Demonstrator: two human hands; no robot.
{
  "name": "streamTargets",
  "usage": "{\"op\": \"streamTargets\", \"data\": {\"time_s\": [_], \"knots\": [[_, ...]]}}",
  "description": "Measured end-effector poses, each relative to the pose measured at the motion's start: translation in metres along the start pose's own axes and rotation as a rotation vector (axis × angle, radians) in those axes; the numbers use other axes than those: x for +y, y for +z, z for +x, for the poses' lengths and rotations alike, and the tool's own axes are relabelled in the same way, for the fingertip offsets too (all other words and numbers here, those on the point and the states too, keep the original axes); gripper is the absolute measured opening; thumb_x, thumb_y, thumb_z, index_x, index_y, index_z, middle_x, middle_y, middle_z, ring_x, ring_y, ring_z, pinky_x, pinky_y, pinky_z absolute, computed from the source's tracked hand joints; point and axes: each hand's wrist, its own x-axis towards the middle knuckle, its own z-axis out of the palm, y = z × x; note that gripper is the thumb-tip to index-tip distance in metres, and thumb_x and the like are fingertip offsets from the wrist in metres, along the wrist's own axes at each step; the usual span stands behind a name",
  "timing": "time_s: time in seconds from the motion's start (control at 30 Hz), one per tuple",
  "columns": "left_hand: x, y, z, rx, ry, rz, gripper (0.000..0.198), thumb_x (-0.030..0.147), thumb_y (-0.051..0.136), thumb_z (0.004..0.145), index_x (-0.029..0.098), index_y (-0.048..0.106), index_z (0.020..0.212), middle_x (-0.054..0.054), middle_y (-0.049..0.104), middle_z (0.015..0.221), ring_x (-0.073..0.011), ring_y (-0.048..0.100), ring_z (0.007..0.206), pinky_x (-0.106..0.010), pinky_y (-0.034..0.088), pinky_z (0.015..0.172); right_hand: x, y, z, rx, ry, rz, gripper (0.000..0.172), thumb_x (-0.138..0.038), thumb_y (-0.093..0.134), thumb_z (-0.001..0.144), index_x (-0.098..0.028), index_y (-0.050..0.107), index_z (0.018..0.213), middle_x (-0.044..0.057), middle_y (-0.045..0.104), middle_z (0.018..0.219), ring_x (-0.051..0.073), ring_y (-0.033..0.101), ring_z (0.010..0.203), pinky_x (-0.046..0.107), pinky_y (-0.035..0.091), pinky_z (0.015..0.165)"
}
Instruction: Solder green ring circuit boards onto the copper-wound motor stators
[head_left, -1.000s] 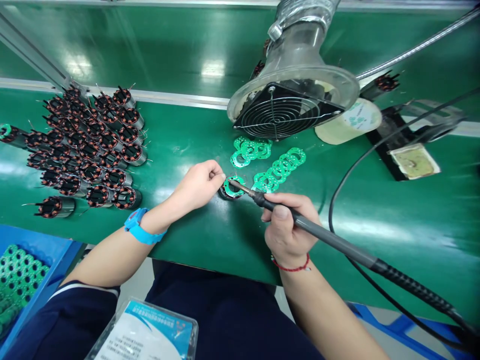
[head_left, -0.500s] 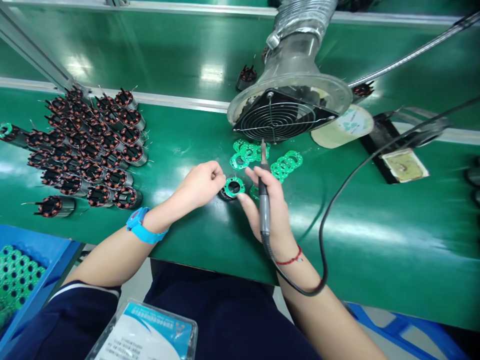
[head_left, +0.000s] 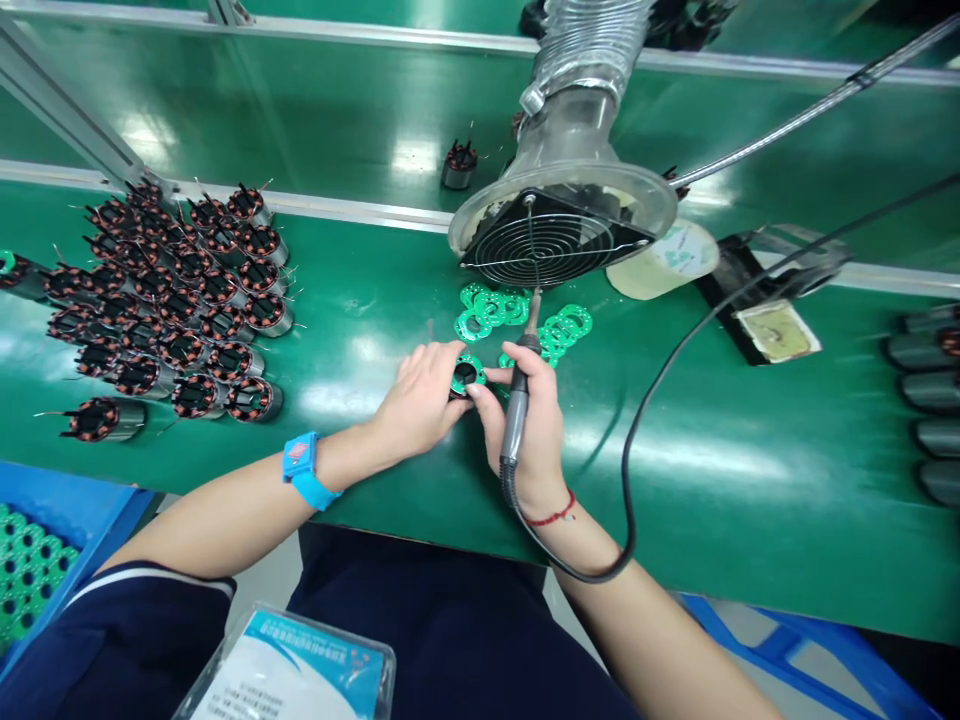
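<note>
The left hand [head_left: 424,400] wrapped a board-topped stator [head_left: 466,374], fingertips no longer pinched beside it.
The right hand [head_left: 534,435], clamped on a soldering iron [head_left: 517,405] pointed away, met its near rim: likely handling, not soldering. Far left of the hands, a blue bin [head_left: 82,482] held green boards [head_left: 28,572].

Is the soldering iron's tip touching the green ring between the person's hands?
Apart. The head view shows the soldering iron's tip pointing away from the green ring, with green bench showing between them.
</note>
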Motion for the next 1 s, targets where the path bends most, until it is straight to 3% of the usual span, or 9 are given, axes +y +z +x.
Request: {"op": "streamTargets", "data": {"time_s": [0.13, 0.27, 0.33, 0.43, 0.6, 0.73, 0.9, 1.0], "knots": [[-0.006, -0.007, 0.007, -0.033, 0.095, 0.029, 0.045, 0.021, 0.058, 0.084, 0.011, 0.046, 0.127, -0.015, 0.056, 0.122, -0.0296, 0.050, 0.113, -0.048, 0.043, 0.098, 0.003, 0.002, -0.004, 0.004, -0.031, -0.031, 0.043, -0.032, 0.061, 0.088, -0.026, 0.047, 0.128, 0.005, 0.062, 0.110, 0.021, 0.066, 0.095, 0.045, 0.052, 0.092], [-0.017, -0.015, 0.015, -0.126, 0.223, -0.037, 0.043, 0.020, 0.059, 0.081, 0.018, 0.049, 0.123, -0.011, 0.057, 0.124, -0.0288, 0.051, 0.115, -0.051, 0.040, 0.103, 0.007, 0.002, -0.004, -0.039, -0.113, -0.022, 0.054, -0.034, 0.063, 0.088, -0.025, 0.041, 0.136, 0.010, 0.059, 0.125, 0.026, 0.059, 0.116, 0.049, 0.048, 0.101], [-0.022, -0.013, 0.015, -0.105, 0.261, -0.132, 0.048, 0.017, 0.058, 0.080, 0.018, 0.044, 0.127, -0.012, 0.055, 0.128, -0.0273, 0.051, 0.119, -0.049, 0.039, 0.107, 0.008, 0.001, -0.002, -0.094, -0.154, -0.022, 0.053, -0.035, 0.063, 0.087, -0.026, 0.041, 0.135, 0.010, 0.058, 0.130, 0.026, 0.057, 0.121, 0.049, 0.048, 0.103], [-0.024, -0.004, 0.010, 0.016, 0.200, -0.261, 0.058, 0.016, 0.059, 0.078, 0.016, 0.036, 0.131, -0.016, 0.049, 0.132, -0.0264, 0.053, 0.119, -0.045, 0.045, 0.104, 0.008, 0.001, 0.001, -0.099, -0.169, -0.049, 0.048, -0.035, 0.063, 0.088, -0.026, 0.045, 0.131, 0.009, 0.062, 0.124, 0.026, 0.060, 0.115, 0.048, 0.050, 0.100], [-0.016, 0.008, 0.000, 0.144, 0.118, -0.226, 0.040, 0.015, 0.055, 0.081, 0.017, 0.044, 0.120, -0.013, 0.056, 0.117, -0.0256, 0.056, 0.111, -0.045, 0.048, 0.098, 0.009, 0.004, 0.002, -0.023, -0.143, -0.099, 0.048, -0.039, 0.063, 0.088, -0.024, 0.045, 0.130, 0.009, 0.063, 0.118, 0.026, 0.062, 0.109, 0.048, 0.051, 0.096], [-0.016, 0.007, 0.002, 0.116, 0.123, -0.251, 0.046, 0.015, 0.054, 0.083, 0.015, 0.043, 0.127, -0.016, 0.055, 0.128, -0.0264, 0.053, 0.119, -0.046, 0.045, 0.103, 0.007, 0.006, 0.003, -0.013, -0.161, -0.146, 0.043, -0.039, 0.059, 0.090, -0.023, 0.048, 0.128, 0.010, 0.066, 0.113, 0.027, 0.062, 0.106, 0.048, 0.051, 0.094], [-0.026, -0.006, 0.015, 0.019, 0.216, -0.208, 0.044, 0.020, 0.062, 0.079, 0.018, 0.049, 0.121, -0.012, 0.060, 0.123, -0.0270, 0.056, 0.114, -0.046, 0.045, 0.102, 0.006, 0.005, 0.006, -0.072, -0.188, -0.160, 0.038, -0.037, 0.056, 0.091, -0.023, 0.050, 0.126, 0.010, 0.067, 0.112, 0.027, 0.062, 0.104, 0.047, 0.051, 0.093], [-0.024, -0.010, 0.016, 0.019, 0.251, -0.173, 0.044, 0.020, 0.064, 0.080, 0.016, 0.048, 0.121, -0.014, 0.059, 0.125, -0.0273, 0.055, 0.116, -0.047, 0.045, 0.102, 0.004, -0.003, 0.007, -0.116, -0.229, -0.151, 0.039, -0.035, 0.056, 0.091, -0.022, 0.050, 0.128, 0.010, 0.067, 0.113, 0.026, 0.063, 0.102, 0.045, 0.052, 0.090]]}}
